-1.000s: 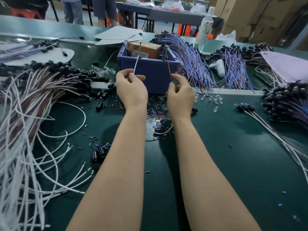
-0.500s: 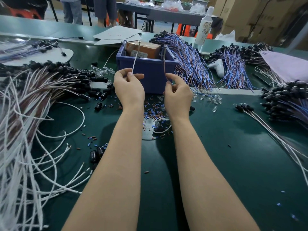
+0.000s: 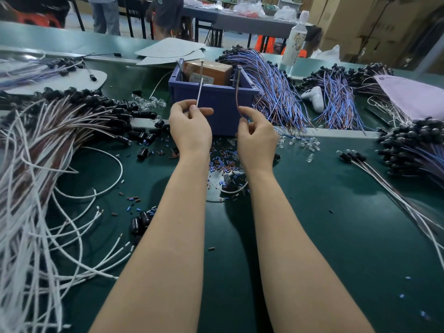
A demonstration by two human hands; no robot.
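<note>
A thin white wire (image 3: 199, 92) stands nearly upright, leaning slightly right, with its lower part pinched in the left hand (image 3: 189, 123) and a bare metal tip at the top. Just to its right and apart from it, a thin brown wire (image 3: 237, 92) rises in a gentle bow from the fingers of the right hand (image 3: 257, 135). Both are held above the counter.

Open mat near right, clutter on three sides
A stretch of dark green table mat (image 3: 336, 236) gives free passage right of the forearms; a blue plastic bin (image 3: 216, 109) stands just beyond the left hand (image 3: 189, 126) and right hand (image 3: 257, 138), a heap of white and brown wires (image 3: 36, 176) blocks the left, blue-and-brown wire bundles (image 3: 276, 97) and thin white leads (image 3: 384, 189) hem the right
</note>
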